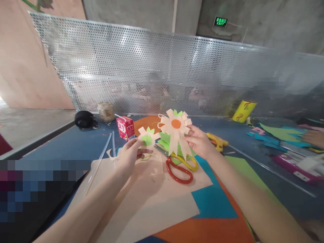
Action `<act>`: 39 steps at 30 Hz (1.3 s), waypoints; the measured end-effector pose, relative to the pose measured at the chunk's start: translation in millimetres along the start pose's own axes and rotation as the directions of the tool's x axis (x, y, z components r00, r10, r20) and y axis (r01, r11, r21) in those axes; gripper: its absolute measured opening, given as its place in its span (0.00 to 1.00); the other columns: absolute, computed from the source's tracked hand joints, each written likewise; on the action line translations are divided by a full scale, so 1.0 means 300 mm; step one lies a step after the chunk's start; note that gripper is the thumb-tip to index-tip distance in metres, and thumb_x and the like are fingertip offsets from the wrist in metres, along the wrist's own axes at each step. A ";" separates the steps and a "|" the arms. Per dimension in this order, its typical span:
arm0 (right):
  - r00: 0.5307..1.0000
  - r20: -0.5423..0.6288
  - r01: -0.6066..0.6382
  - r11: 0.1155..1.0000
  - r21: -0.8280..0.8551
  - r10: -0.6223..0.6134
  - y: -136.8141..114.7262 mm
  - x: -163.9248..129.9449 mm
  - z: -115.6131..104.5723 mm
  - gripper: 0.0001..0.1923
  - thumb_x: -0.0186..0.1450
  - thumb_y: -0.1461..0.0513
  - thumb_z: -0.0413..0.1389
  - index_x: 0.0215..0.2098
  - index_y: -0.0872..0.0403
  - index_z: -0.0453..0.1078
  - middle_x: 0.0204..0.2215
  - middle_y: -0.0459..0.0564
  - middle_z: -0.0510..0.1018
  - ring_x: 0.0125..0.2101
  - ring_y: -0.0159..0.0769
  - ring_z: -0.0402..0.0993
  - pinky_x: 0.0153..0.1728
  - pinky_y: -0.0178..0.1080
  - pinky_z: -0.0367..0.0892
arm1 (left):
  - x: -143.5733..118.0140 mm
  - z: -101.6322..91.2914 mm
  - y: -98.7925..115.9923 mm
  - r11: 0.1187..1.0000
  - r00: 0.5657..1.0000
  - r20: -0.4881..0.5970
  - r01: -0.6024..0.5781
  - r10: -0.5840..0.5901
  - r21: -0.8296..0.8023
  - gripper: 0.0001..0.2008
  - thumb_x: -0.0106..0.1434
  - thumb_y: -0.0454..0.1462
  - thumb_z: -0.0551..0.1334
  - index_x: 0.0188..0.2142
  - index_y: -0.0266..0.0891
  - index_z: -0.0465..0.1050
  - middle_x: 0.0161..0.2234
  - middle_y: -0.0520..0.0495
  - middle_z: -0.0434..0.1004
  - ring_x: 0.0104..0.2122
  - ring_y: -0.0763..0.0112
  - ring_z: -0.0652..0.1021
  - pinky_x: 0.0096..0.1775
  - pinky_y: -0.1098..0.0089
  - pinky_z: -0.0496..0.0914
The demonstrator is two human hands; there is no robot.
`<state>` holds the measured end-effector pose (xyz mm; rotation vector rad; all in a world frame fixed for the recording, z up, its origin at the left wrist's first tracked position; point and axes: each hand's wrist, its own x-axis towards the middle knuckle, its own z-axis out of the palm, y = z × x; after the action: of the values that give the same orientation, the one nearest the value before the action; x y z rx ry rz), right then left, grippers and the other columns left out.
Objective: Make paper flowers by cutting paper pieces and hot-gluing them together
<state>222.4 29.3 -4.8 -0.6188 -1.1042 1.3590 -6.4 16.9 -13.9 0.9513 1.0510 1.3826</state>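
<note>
My left hand [133, 150] is closed on a small peach paper flower [146, 139] with a light green centre and a green leafy tip. Pinched in my right hand [199, 141] is a larger peach paper flower [176, 124] with an orange centre and hanging strips. Below the two flowers, a pair of scissors [179, 175] with one red and one yellow handle lies on peach paper sheets [141, 192]. Green paper pieces [165, 140] show partly behind the larger flower.
A pink drink carton [125, 128] and glue sticks [104, 148] are at the left. Farther right lie a yellow glue gun [217, 141], a purple paper trimmer [293, 167] and another person's hand [314, 139]. A perforated metal panel [131, 67] closes off the table's back.
</note>
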 end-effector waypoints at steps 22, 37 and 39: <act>0.978 -0.158 0.040 0.863 -0.504 -0.138 0.092 0.083 -0.137 0.22 0.46 0.66 0.56 0.41 0.52 0.64 0.38 0.52 0.75 0.37 0.42 0.74 0.39 0.47 0.68 | 0.000 0.000 0.012 0.996 0.997 -0.039 -0.058 0.061 0.062 0.08 0.46 0.36 0.61 0.26 0.37 0.63 0.28 0.51 0.72 0.21 0.67 0.78 0.17 0.77 0.58; 0.832 0.550 0.550 0.016 -0.835 0.072 0.041 -0.097 0.114 0.14 0.61 0.63 0.52 0.46 0.52 0.67 0.48 0.51 0.71 0.52 0.43 0.61 0.56 0.56 0.39 | -0.002 -0.014 0.068 0.875 0.863 -0.155 -0.463 0.481 0.140 0.06 0.53 0.37 0.57 0.31 0.40 0.62 0.25 0.54 0.68 0.16 0.76 0.74 0.15 0.77 0.55; 0.770 0.616 0.624 0.008 -0.782 0.165 0.050 -0.124 0.148 0.16 0.62 0.61 0.51 0.49 0.50 0.64 0.51 0.49 0.69 0.54 0.40 0.58 0.56 0.55 0.37 | 0.001 -0.020 0.080 0.867 0.848 -0.180 -0.481 0.498 0.133 0.05 0.53 0.36 0.57 0.31 0.40 0.62 0.25 0.54 0.68 0.16 0.76 0.73 0.15 0.77 0.55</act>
<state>181.6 -14.2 -9.6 -0.9295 -2.6350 0.0750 -18.9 16.8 7.5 1.2128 1.0680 1.9082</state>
